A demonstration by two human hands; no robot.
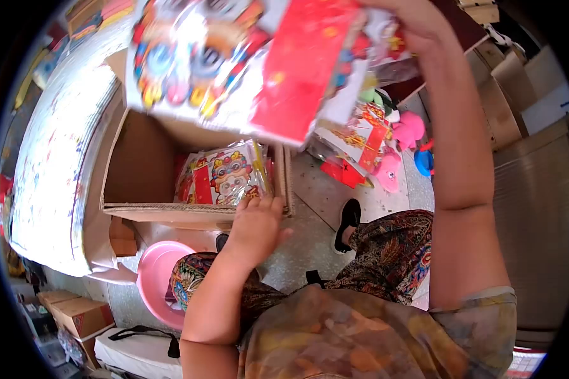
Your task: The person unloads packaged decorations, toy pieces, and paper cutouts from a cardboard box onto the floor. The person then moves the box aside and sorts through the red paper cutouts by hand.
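A cardboard box (139, 213) stands open in front of me, with several plastic-wrapped packets of printed cartoon decorations (231, 174) inside. My left hand (257, 227) is at the box's near rim, fingers bent over the edge and thumb outside. My right hand (417, 28) is raised at the top, its fingertips partly out of frame. It holds a large shiny packet of printed decorations (202, 66) by its upper right side. This packet has colourful cartoon faces and a red panel, is blurred, and hangs over the box's far part.
On the floor to the right lie more red-and-white packets (363, 142) and pink plush toys (408, 129). A pink basin (146, 284) sits by my leg at the left. Beyond the box's left side is a bulky white wrapped stack (54, 151). Cartons (82, 316) stand lower left.
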